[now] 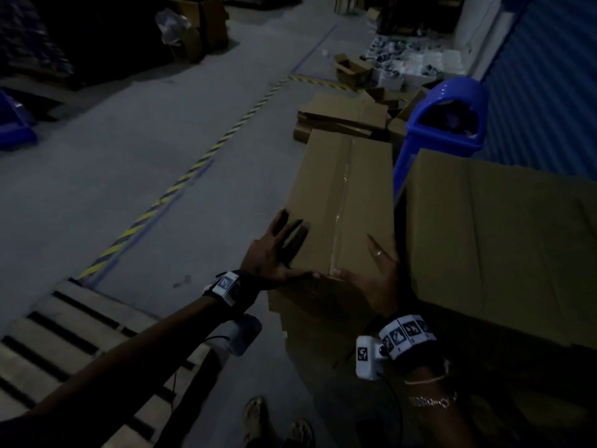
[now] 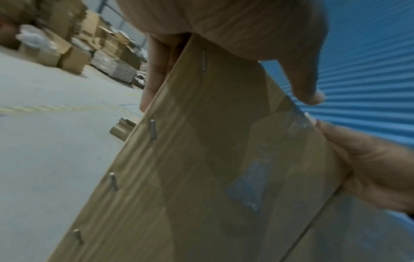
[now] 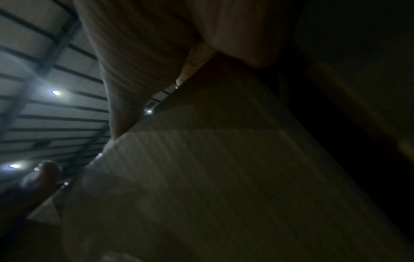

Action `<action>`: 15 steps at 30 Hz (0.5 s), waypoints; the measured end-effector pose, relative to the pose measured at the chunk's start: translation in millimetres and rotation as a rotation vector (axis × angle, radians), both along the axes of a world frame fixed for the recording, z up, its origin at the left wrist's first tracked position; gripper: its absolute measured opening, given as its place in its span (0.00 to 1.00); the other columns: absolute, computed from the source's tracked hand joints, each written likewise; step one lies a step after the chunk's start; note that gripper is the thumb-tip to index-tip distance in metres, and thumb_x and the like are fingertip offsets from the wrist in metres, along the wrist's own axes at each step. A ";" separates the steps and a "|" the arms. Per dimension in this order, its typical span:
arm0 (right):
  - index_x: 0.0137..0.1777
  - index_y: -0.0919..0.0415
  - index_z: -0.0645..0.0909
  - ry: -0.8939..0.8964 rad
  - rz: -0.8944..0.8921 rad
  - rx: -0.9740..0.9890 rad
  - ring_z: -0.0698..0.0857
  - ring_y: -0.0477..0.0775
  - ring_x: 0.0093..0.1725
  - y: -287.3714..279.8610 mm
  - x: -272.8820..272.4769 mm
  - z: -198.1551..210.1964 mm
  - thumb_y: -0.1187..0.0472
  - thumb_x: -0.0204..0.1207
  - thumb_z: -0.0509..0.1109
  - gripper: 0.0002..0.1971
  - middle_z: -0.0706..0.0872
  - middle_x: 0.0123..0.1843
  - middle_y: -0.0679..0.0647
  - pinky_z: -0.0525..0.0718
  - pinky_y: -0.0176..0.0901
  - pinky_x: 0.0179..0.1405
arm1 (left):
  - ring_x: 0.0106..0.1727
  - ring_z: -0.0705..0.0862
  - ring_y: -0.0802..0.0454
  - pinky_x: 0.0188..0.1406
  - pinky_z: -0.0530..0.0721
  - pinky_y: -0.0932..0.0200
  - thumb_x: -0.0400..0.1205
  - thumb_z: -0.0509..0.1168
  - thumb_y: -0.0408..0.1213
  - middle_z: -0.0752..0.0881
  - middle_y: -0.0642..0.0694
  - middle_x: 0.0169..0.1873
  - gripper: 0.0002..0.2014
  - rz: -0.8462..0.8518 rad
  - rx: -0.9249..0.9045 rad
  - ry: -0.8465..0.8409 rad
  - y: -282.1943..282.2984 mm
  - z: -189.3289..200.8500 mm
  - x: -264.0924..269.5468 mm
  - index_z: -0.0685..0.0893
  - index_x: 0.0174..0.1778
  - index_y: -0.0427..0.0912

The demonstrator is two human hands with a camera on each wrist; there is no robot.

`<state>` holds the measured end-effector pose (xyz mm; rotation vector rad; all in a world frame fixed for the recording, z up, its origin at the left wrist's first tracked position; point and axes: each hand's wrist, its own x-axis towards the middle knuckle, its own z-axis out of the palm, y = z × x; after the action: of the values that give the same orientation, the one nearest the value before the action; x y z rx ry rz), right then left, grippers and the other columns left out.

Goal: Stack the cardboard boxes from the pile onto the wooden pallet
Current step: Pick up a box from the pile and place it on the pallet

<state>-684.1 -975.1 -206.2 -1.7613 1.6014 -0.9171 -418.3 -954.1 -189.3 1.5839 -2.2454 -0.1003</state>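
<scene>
My left hand [image 1: 271, 253] and right hand [image 1: 376, 273] press flat, fingers spread, on the cardboard box [image 1: 342, 202]. A big cardboard sheet [image 1: 497, 240] crowds the right; the wooden pallet [image 1: 64, 344] sits lower left.

The view is dark and grainy. A cardboard box [image 3: 212, 177] fills most of it, its ribbed side slanting from lower left to upper right, with a fold line crossing it about halfway up. The right hand [image 3: 143, 58] comes down from the top edge, its palm against the box's upper edge. One of its fingers [image 3: 122, 115] lies along the left edge of the box. Another fingertip [image 3: 44, 173] shows at lower left, just beside the box's corner; whose it is cannot be told. Behind, at left, a ceiling [image 3: 33, 113] of pale panels and dark beams carries two lit lamps [image 3: 55, 92]. The right side is black.
</scene>
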 end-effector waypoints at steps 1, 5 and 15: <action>0.79 0.38 0.72 -0.017 -0.002 -0.009 0.56 0.55 0.88 7.2 0.2 -5.6 0.19 0.45 0.78 0.58 0.55 0.90 0.45 0.68 0.65 0.83 | 0.88 0.55 0.38 0.52 0.88 0.38 0.74 0.58 0.80 0.64 0.43 0.86 0.52 0.012 0.005 0.006 10.2 -3.3 0.5 0.62 0.88 0.47; 0.78 0.44 0.77 -0.067 0.044 -0.053 0.55 0.54 0.89 39.3 -1.4 -20.2 0.21 0.47 0.79 0.56 0.52 0.90 0.44 0.66 0.64 0.84 | 0.85 0.65 0.40 0.64 0.84 0.40 0.65 0.64 0.83 0.45 0.47 0.90 0.58 0.137 0.152 0.168 51.5 -16.6 4.0 0.56 0.88 0.57; 0.80 0.34 0.72 -0.117 0.161 0.084 0.56 0.53 0.88 24.5 -22.8 -11.6 0.40 0.53 0.89 0.51 0.47 0.90 0.43 0.69 0.57 0.82 | 0.87 0.59 0.45 0.80 0.69 0.38 0.62 0.81 0.66 0.39 0.61 0.88 0.61 0.110 0.391 0.374 57.3 2.3 16.4 0.52 0.87 0.68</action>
<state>-706.9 -950.6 -217.8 -1.7180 1.3828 -0.8472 -401.9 -896.9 -186.9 1.7023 -1.9196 -0.7787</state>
